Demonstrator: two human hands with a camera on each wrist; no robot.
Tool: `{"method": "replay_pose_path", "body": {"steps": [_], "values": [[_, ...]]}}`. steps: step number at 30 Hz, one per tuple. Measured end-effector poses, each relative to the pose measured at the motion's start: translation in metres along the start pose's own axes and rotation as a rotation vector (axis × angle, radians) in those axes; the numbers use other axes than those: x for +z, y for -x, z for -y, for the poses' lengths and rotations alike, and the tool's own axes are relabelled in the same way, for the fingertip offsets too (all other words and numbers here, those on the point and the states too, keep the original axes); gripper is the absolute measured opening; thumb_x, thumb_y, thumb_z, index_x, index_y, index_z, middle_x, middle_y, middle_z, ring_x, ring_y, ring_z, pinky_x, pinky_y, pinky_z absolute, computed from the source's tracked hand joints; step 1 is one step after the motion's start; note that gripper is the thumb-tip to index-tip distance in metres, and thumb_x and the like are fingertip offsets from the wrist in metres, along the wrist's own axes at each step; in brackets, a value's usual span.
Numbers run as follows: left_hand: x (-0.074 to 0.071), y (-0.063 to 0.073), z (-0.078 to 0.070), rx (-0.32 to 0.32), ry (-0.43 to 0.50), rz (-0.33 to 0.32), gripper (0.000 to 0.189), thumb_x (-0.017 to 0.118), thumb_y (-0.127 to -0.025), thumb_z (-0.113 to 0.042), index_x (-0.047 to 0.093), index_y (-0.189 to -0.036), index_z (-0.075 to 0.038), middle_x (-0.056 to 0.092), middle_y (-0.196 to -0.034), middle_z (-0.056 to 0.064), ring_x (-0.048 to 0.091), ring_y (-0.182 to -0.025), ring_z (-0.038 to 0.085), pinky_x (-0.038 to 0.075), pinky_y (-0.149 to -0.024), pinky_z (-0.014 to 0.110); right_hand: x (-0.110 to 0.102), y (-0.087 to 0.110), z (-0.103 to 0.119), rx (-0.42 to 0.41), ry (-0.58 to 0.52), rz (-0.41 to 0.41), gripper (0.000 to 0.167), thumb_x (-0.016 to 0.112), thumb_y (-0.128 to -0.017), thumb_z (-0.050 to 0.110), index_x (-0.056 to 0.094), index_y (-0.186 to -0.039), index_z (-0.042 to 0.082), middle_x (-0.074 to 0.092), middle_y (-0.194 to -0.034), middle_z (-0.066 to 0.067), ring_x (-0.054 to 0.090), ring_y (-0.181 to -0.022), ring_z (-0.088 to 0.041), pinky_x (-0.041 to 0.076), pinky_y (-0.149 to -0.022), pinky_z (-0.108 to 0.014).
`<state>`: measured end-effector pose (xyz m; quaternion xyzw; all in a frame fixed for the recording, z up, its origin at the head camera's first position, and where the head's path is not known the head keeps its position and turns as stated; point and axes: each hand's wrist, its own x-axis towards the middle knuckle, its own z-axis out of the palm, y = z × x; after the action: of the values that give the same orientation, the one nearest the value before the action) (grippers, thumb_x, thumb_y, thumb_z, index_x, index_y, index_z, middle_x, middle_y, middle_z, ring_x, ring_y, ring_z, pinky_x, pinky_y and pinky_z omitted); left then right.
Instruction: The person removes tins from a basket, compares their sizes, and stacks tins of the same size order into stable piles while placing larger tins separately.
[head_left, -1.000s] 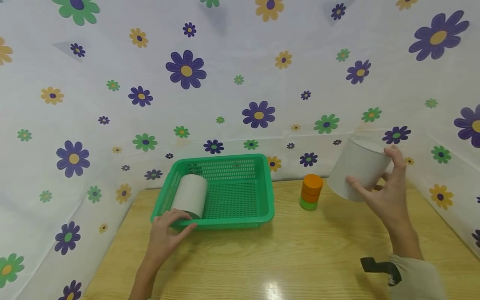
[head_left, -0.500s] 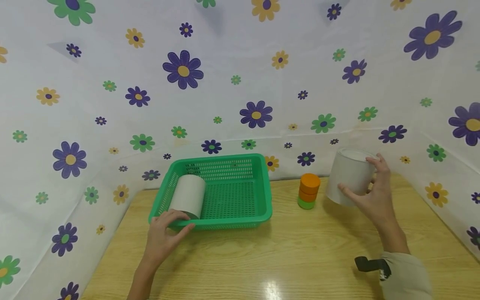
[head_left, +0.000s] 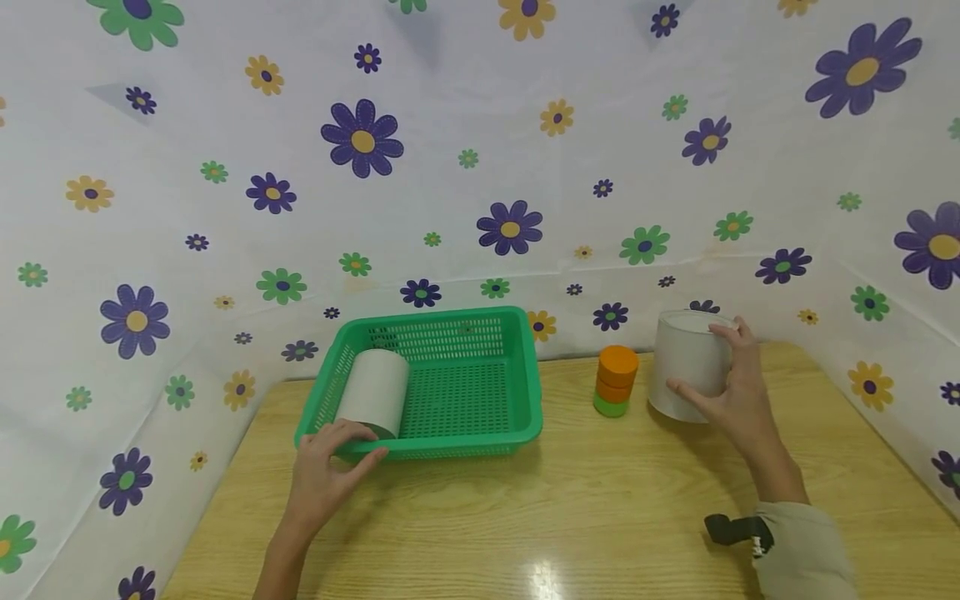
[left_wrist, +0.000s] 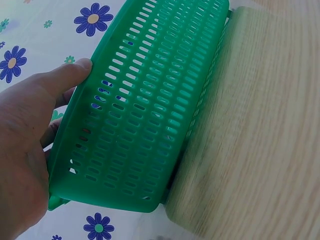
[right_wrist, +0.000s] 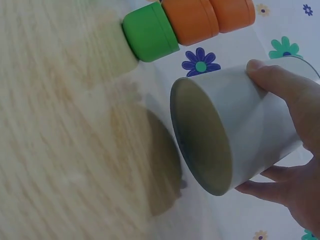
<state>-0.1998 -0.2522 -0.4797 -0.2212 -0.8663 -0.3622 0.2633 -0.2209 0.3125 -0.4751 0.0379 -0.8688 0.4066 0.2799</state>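
Head view: your left hand [head_left: 322,479] pinches the rim of the green perforated plastic basket [head_left: 465,443]; a plain white cylinder [head_left: 375,387] lies inside, just beyond those fingers. Your right hand [head_left: 741,408] grips an open-ended white cylinder [head_left: 686,367], orange-and-green stack of rounded pieces [head_left: 617,379] just left of it. Left wrist: thumb outside the rim. Right wrist: open end faces the wood-grain tabletop [head_left: 570,500], gap showing; best level it, ease down, spare the stack.

held white cylinder [head_left: 687,358] | open end down, above tabletop [head_left: 585,508] | green slotted basket [head_left: 465,442] | upright
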Motion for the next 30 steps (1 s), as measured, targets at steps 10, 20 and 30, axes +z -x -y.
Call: {"method": "replay_pose_path", "body": {"steps": [10, 20, 30], "values": [[-0.0022, -0.0008, -0.0005, 0.007, 0.015, -0.005, 0.025, 0.090, -0.077, -0.012, 0.074, -0.095, -0.015, 0.071, -0.097, -0.011, 0.061, -0.090, 0.013, 0.022, -0.078, 0.038, 0.0017, 0.0009, 0.0009, 0.051, 0.002, -0.001, 0.112, 0.091, -0.077, 0.007, 0.018, -0.161, 0.021, 0.028, -0.157, -0.029, 0.042, -0.123, -0.058, 0.038, -0.085, -0.081], [-0.0021, 0.0010, 0.0000, 0.007, 0.009, -0.006, 0.024, 0.090, -0.077, -0.013, 0.075, -0.096, -0.016, 0.071, -0.097, -0.011, 0.061, -0.090, 0.014, 0.023, -0.078, 0.038, 0.0085, 0.0037, -0.0056, 0.065, -0.030, 0.054, 0.104, 0.087, -0.080, 0.000, 0.023, -0.161, 0.012, 0.027, -0.157, -0.031, 0.037, -0.132, -0.064, 0.041, -0.087, -0.076], [-0.0001, 0.0012, 0.0016, 0.002, 0.014, -0.002, 0.024, 0.090, -0.078, -0.013, 0.075, -0.096, -0.017, 0.070, -0.097, -0.012, 0.060, -0.088, 0.013, 0.023, -0.078, 0.037, 0.0074, 0.0077, -0.0062, 0.049, 0.004, 0.048, 0.092, 0.084, -0.084, 0.002, 0.029, -0.157, 0.008, 0.030, -0.154, -0.031, 0.038, -0.133, -0.062, 0.043, -0.087, -0.073]]}}
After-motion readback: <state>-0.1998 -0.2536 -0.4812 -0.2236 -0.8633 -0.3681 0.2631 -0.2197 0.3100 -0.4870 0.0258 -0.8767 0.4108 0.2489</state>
